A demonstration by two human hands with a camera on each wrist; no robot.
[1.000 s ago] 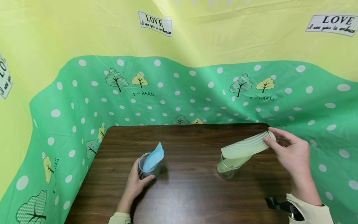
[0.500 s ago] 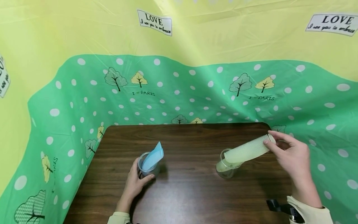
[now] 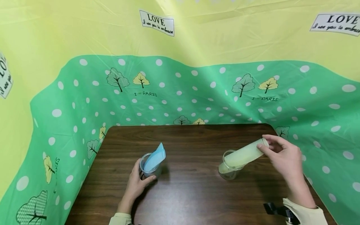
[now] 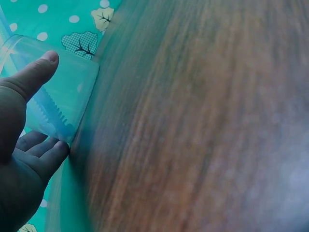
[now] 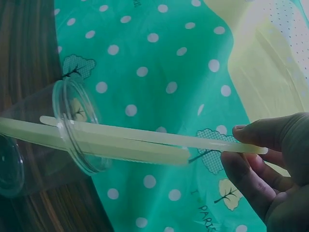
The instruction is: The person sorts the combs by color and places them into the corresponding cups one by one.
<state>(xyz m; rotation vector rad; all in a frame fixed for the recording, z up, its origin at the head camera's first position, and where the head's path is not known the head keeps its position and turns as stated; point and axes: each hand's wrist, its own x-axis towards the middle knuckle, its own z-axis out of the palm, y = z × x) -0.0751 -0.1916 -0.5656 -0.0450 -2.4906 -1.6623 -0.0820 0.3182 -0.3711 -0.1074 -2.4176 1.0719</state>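
Observation:
My left hand [image 3: 136,183] wraps thumb and fingers around a clear plastic cup [image 3: 152,172] standing on the table. A blue comb [image 3: 155,158] leans inside that cup, its teeth showing through the wall in the left wrist view. My right hand [image 3: 286,156] pinches one end of a pale yellow-green comb [image 3: 246,154] between thumb and fingers. The comb's far end is just inside the mouth of a second clear cup [image 5: 34,108], as the right wrist view shows. Another pale yellow-green piece [image 5: 145,151], perhaps a comb, leans in this cup below the held one.
Both cups stand on a dark wood-grain table [image 3: 191,193]. A green and yellow printed cloth [image 3: 180,93] hangs behind the table and along its sides. A black strap [image 3: 277,208] sticks out at the right wrist.
My right hand has moved left and slightly down. The pale comb's far end has gone from above the right cup's rim to inside its mouth. My left hand stays on its cup.

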